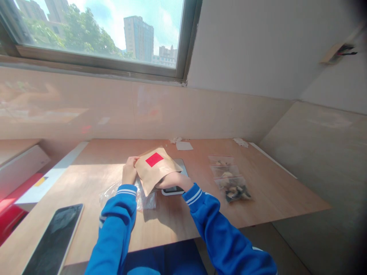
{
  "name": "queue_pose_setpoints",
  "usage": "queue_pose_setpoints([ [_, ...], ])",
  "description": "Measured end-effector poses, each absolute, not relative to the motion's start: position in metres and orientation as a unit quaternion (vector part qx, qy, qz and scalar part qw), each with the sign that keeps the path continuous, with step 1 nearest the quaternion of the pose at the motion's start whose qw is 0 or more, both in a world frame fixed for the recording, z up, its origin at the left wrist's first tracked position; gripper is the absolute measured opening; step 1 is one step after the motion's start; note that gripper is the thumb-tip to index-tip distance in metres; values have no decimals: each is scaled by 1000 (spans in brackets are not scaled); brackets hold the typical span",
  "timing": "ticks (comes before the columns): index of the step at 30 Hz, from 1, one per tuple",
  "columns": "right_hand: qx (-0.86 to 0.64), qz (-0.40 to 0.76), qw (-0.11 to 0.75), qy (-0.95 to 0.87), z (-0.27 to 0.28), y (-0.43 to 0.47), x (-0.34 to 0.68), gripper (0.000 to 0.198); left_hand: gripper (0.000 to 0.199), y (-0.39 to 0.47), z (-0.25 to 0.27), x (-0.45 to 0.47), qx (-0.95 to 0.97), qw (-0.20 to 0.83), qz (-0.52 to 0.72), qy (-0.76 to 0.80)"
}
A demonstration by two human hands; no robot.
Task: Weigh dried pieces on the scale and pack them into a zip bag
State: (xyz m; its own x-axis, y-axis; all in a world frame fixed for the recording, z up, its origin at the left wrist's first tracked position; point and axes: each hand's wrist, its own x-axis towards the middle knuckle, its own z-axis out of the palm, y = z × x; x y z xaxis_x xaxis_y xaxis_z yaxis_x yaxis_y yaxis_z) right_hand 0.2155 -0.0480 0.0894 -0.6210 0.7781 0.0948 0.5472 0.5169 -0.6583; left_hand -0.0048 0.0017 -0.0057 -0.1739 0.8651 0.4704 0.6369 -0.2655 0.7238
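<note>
A brown kraft paper bag [151, 173] with a red label [154, 159] is held tilted over the table. My left hand [130, 169] grips its left edge, fingers closed on the paper. At the bag's lower right side is my right hand [174, 180], its fingers hidden by the paper; whether they are inside or beneath it I cannot tell. Partly covered by the bag and this hand, a flat white-edged device like a small scale [183, 166] lies on the table. Clear plastic bags [147, 200] lie crumpled below the paper bag.
Right of my hands, overlapping zip bags [233, 187] contain dried brown and dark pieces. A dark-screened phone or tablet [56, 236] lies front left. White paper [184, 145] and crumpled tissue [241, 143] are at the wooden table's [197, 217] back edge, below the wall.
</note>
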Motion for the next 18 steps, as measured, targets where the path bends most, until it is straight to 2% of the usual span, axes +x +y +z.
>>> queue_pose_setpoints([
  [6,-374,243,273,-852,87,-57,220,45,23,2,-4,-6,632,114,480,598],
  [13,-356,74,210,-908,94,-66,219,30,25,3,-6,-7,629,111,456,620],
  [18,-334,20,193,-922,103,-72,232,18,27,1,-3,-7,638,85,411,645],
])
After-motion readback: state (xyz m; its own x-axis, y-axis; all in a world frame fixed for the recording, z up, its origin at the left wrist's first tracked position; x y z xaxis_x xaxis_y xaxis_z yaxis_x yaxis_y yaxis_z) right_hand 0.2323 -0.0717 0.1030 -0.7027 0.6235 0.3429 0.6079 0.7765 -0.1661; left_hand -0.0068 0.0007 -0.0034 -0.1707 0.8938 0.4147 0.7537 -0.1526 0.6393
